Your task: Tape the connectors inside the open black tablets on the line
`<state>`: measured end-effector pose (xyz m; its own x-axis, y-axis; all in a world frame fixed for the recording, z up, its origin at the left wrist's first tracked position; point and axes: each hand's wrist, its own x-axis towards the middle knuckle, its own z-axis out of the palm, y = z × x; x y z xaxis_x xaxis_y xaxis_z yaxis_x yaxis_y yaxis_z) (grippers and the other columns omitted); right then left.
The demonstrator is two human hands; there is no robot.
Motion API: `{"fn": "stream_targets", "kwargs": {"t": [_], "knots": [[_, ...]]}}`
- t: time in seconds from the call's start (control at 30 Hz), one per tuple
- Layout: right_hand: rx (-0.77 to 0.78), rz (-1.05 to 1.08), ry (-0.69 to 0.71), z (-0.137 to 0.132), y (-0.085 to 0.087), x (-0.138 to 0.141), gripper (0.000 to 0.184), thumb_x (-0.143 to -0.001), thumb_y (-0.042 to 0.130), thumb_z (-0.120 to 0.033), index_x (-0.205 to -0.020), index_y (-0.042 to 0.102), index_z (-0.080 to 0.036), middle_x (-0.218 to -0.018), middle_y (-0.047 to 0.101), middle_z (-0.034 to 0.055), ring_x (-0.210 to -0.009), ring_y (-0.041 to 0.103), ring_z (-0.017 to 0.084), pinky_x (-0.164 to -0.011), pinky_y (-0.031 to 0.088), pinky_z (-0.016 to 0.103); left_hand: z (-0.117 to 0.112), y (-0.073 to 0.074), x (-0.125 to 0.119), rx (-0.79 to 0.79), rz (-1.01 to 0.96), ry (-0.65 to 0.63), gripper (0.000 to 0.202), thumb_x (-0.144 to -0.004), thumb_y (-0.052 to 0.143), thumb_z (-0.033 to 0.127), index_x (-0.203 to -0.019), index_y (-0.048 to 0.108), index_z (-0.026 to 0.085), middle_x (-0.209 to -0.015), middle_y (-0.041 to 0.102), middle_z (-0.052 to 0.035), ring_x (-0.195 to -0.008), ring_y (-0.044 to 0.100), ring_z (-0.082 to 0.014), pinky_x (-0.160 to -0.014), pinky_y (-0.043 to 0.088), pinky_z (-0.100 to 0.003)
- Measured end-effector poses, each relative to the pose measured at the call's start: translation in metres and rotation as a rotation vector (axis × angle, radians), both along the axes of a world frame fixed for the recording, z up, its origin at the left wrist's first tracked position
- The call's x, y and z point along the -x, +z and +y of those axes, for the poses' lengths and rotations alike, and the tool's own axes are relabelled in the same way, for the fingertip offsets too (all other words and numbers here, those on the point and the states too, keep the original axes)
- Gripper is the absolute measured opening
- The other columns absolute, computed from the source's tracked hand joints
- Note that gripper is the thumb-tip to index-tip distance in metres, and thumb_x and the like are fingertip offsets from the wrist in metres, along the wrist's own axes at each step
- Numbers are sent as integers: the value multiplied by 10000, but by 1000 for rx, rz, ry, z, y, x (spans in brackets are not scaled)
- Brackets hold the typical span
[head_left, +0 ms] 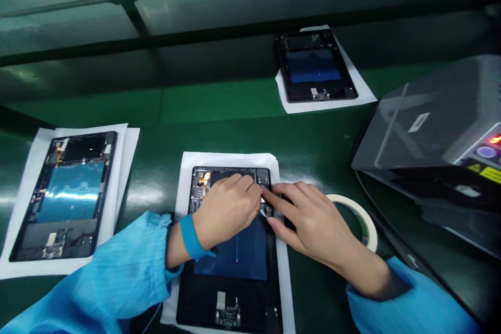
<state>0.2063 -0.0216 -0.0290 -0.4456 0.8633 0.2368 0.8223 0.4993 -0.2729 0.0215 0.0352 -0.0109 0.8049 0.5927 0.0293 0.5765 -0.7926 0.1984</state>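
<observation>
An opened tablet [229,297] with bare inner parts and a blue sheet lies on white paper [287,292] before me. My left hand [230,206] is closed over its upper right part, fingers curled down; what they grip is hidden. My right hand [309,216] reaches in from the right, fingers stretched and thumb apart from the index finger. Its index fingertip touches near the left fingers at the tablet's upper right edge. A small curved white strip [263,213] shows beside the right thumb tip. A blue band [190,237] circles my left wrist.
Another opened tablet [72,193] lies on paper at the left, and a third tablet [315,65] sits on paper at the back. Right of my right hand lies a roll of cream tape [370,224]. A grey machine [434,120] with a red display stands at the right, a dark cable beside it.
</observation>
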Motion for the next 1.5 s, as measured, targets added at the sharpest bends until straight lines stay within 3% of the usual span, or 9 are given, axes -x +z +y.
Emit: {"fn": "stream_targets", "kwargs": {"t": [0.27, 0.47, 0.67, 0.93, 1.3, 1.5], "knots": [[-17, -53, -1, -2, 1, 1, 329, -897, 447, -341, -1091, 635, -154, -989, 633, 105, -851, 534, 222, -710, 421, 366, 3, 0, 3, 3, 7, -50, 197, -943, 411, 177, -878, 593, 135, -803, 551, -42, -738, 528, -188, -630, 465, -321], [-38, -79, -12, -4, 2, 5, 340, -874, 489, -343, -1110, 627, -142, -994, 632, 99, -859, 530, 228, -711, 402, 360, 3, 4, 5, -88, 28, -124, 177, -922, 438, 142, -815, 577, 137, -763, 547, -40, -711, 530, -197, -614, 460, -332], [-41, -121, -29, -6, 2, 9, 384, -855, 514, -330, -1175, 601, -137, -1042, 634, 94, -881, 518, 234, -725, 394, 363, -2, 11, 11, -167, 119, -209, 135, -890, 463, 120, -898, 596, 99, -780, 552, -58, -731, 530, -213, -610, 453, -342], [-79, -110, -3, -7, -1, 7, 338, -872, 498, -310, -1137, 630, -146, -1002, 634, 94, -866, 521, 215, -734, 385, 350, -6, 3, 19, -160, 64, -162, 208, -935, 430, 188, -1022, 595, 95, -846, 552, -59, -793, 512, -207, -657, 433, -346], [-84, -201, -78, -11, 1, 15, 356, -890, 457, -351, -1130, 642, -165, -999, 630, 94, -815, 504, 205, -721, 374, 343, -7, -6, 20, -150, -22, -125, 205, -914, 465, 195, -1026, 601, 92, -853, 553, -55, -782, 501, -203, -639, 407, -349], [-123, -193, -6, -10, -1, 12, 335, -886, 478, -318, -1124, 639, -146, -991, 636, 91, -814, 506, 197, -712, 373, 332, -9, -6, 19, -218, 1, -136, 203, -914, 467, 195, -1017, 602, 83, -814, 543, -53, -757, 506, -204, -620, 393, -347]]}}
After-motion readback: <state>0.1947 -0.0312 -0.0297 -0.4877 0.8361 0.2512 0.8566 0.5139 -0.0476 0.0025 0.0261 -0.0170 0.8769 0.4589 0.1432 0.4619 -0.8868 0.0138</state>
